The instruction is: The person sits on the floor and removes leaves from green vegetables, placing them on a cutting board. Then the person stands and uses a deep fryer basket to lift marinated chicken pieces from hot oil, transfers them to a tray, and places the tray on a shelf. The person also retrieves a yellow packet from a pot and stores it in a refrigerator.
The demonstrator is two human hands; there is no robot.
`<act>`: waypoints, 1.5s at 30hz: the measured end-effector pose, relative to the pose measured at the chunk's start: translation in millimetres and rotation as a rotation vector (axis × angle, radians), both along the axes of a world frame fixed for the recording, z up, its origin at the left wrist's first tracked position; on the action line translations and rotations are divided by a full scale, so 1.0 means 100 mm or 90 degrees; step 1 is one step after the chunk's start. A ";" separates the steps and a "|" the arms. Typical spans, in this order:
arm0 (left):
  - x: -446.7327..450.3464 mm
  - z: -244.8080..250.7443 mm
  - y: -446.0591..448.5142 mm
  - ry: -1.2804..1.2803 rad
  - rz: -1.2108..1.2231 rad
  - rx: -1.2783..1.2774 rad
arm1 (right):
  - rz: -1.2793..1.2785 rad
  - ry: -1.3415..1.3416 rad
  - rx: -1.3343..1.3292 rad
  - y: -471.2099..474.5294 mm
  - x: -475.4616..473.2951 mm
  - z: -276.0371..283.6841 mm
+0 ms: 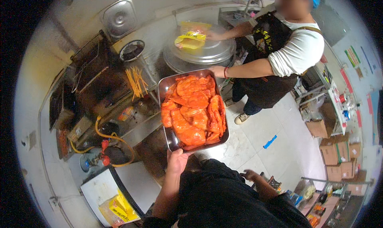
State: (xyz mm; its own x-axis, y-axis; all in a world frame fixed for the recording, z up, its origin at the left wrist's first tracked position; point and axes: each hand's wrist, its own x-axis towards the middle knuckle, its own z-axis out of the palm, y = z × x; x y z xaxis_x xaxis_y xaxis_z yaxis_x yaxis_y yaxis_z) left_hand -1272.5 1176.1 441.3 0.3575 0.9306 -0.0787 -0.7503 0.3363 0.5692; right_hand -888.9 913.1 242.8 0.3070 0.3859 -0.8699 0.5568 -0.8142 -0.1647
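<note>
A rectangular metal tray (171,141) is held out over the floor in front of me. Slabs of raw meat coated in an orange-red marinade (191,108) are piled in it. My left hand (177,162) grips the tray's near edge, thumb on the rim and fingers underneath. The co-worker's hand (217,71) is at the far right corner of the same tray. My right hand (250,175) hangs by my right side, fingers apart and holding nothing. With the other hand, the co-worker touches a yellow and clear plastic bag (193,36) on a large metal pot lid (217,52).
On the left are a greasy cooking station (98,81), wooden sticks (136,82) and a gas cylinder (86,163) with a yellow hose. A blue scrap (270,141) lies on the tiled floor. Cardboard boxes (338,154) and a stocked shelf (326,204) stand right.
</note>
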 end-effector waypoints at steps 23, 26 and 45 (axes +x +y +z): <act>-0.04 -0.18 -0.14 0.008 0.020 -0.013 | -0.287 0.714 0.390 2.28 -1.36 2.53; -0.07 -0.19 -0.14 -0.001 0.004 -0.012 | -0.304 0.717 0.391 2.24 -1.38 2.52; -0.11 -0.02 -0.20 0.026 -0.033 -0.020 | -0.338 0.708 0.430 2.05 -1.49 2.55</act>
